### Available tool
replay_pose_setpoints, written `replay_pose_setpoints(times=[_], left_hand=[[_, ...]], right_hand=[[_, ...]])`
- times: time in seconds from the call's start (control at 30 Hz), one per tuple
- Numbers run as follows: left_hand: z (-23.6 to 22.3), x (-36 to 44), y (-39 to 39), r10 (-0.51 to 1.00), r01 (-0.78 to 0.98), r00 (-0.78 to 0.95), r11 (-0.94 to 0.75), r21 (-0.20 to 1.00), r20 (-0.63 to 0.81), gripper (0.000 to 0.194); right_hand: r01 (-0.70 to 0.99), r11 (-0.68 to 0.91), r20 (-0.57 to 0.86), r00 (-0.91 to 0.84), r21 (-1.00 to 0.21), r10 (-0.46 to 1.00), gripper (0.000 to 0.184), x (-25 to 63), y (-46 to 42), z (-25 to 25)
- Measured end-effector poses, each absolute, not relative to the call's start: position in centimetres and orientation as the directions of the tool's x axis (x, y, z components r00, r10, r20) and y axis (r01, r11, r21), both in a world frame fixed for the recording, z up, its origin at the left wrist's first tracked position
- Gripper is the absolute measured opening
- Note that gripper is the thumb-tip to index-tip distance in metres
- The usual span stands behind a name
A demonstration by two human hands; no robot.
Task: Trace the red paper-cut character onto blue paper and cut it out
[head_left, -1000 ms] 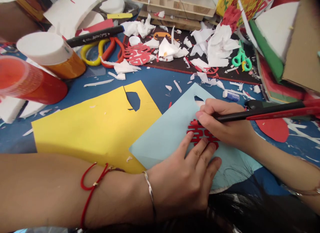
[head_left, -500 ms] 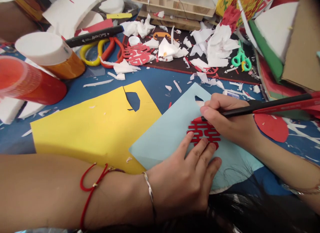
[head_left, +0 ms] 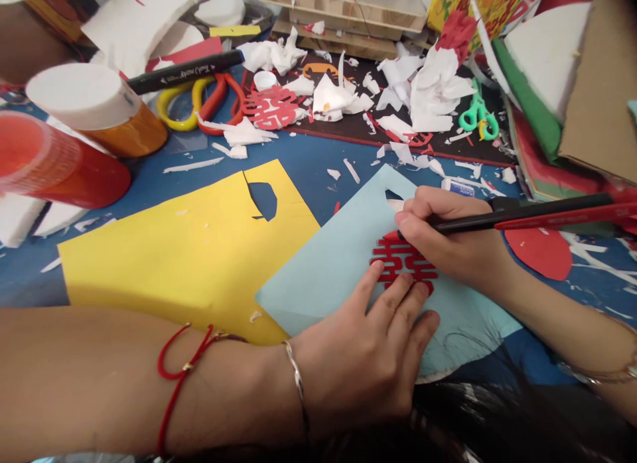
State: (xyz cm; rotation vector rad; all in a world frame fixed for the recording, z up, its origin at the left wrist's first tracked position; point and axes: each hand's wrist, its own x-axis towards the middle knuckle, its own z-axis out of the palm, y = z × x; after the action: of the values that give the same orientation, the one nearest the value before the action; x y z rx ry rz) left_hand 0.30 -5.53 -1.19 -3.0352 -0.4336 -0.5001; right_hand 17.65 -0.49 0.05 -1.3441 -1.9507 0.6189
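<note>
My left hand (head_left: 368, 343) lies flat, fingers spread, its fingertips pressing the lower edge of a red paper cutout (head_left: 395, 263) onto light blue paper (head_left: 323, 270). In my right hand (head_left: 448, 234) is a black and red pen (head_left: 527, 217), gripped near its red tip. That tip rests at the upper left part of the cutout, where a dark outline shows along the edge. Part of the cutout is hidden under my fingers. The blue sheet has a small hole near its top corner and overlaps a yellow sheet (head_left: 164, 251) with a cut-out hole.
Two paint jars (head_left: 94, 111) stand at the left, near a black marker (head_left: 189, 71) and red-yellow scissors (head_left: 179, 111). Green scissors (head_left: 478, 115), a second red cutout (head_left: 271, 108) and paper scraps lie behind. An eraser (head_left: 458, 187) and a red paper piece (head_left: 540, 253) are at the right.
The view has shifted very slightly. The pen tip has moved a little along the cutout's top left edge; my left hand stays in place on the cutout.
</note>
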Motion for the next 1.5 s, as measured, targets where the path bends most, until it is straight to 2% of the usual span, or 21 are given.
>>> replay_pose_setpoints(times=[0.33, 0.57, 0.67, 0.77, 0.83, 1.1, 1.33, 1.5], left_hand=[[-1.2, 0.3, -5.6, 0.264, 0.276, 0.908, -0.961, 0.010, 0.326, 0.038], [-1.1, 0.2, -5.5, 0.268, 0.280, 0.910, -0.960, 0.008, 0.318, 0.038], [-1.2, 0.2, -5.5, 0.258, 0.271, 0.912, -0.963, 0.004, 0.320, 0.039], [-1.2, 0.2, -5.3, 0.252, 0.267, 0.914, -0.964, -0.004, 0.317, 0.039], [-1.3, 0.2, -5.2, 0.247, 0.266, 0.914, -0.964, -0.014, 0.320, 0.039], [-0.8, 0.2, -5.2, 0.242, 0.253, 0.937, -0.967, -0.013, 0.250, 0.043], [0.2, -0.4, -4.9, 0.216, 0.215, 0.958, -0.976, 0.025, 0.188, 0.064], [1.0, -0.8, -4.0, 0.316, 0.320, 0.923, -0.947, 0.018, 0.221, 0.070]], right_hand=[[0.659, 0.358, 0.286, -0.220, -0.662, 0.933, 0.034, 17.6, -0.4, 0.3], [0.638, 0.343, 0.266, -0.217, -0.690, 0.939, 0.034, 17.5, -0.4, 0.4], [0.556, 0.297, 0.255, -0.155, -0.776, 0.955, 0.033, 17.8, -0.3, 0.4], [0.359, 0.231, 0.227, -0.053, -0.904, 0.972, 0.031, 18.1, -0.1, 0.7], [0.284, 0.196, 0.199, -0.018, -0.939, 0.980, 0.031, 18.3, -0.1, 1.0], [0.396, 0.154, 0.122, -0.104, -0.905, 0.987, 0.030, 18.2, -0.3, 1.2], [0.387, 0.141, 0.103, -0.116, -0.911, 0.988, 0.030, 18.1, -0.1, 0.8], [0.460, 0.193, 0.152, -0.125, -0.867, 0.980, 0.031, 18.2, -0.1, 0.7]])
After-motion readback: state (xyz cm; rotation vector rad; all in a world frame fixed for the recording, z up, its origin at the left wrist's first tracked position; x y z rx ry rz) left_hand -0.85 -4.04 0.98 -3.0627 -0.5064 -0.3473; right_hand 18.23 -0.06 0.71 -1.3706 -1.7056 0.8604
